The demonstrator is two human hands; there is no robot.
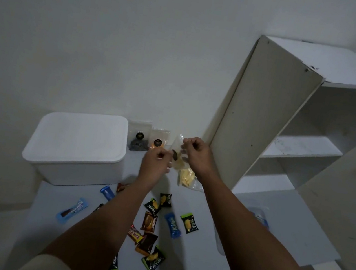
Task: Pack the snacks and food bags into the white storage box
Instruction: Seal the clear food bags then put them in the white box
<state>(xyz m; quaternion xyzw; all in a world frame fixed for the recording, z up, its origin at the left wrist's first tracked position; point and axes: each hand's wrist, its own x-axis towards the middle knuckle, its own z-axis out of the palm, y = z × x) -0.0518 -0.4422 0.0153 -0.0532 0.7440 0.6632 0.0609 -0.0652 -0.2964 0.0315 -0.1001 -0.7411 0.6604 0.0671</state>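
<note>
You hold a clear food bag (177,155) lifted between both hands, in front of the wall and just right of the white storage box (78,145). Your left hand (156,163) pinches its lower left edge with curled fingers; your right hand (195,150) pinches its upper right corner. This two-point grip spreads the soft film flat, probably so that you can check or press the seal before packing.

The box stands at the back left of the mat with its lid on. Nothing can go in until that lid comes off, so packing has not begun.

Two more clear bags (138,137) with dark round labels lean against the wall between the box and your hands. A bag of yellow chips (185,177) lies flat just below your right hand.

Small snack packets (150,222) lie scattered over the pale mat (275,218) between your forearms, mostly apart from one another: green-and-black, brown, and blue wrappers (173,224). Loose scatter keeps each one free to pick up singly.

A white shelf unit (300,130) stands at the right, near the bags.
</note>
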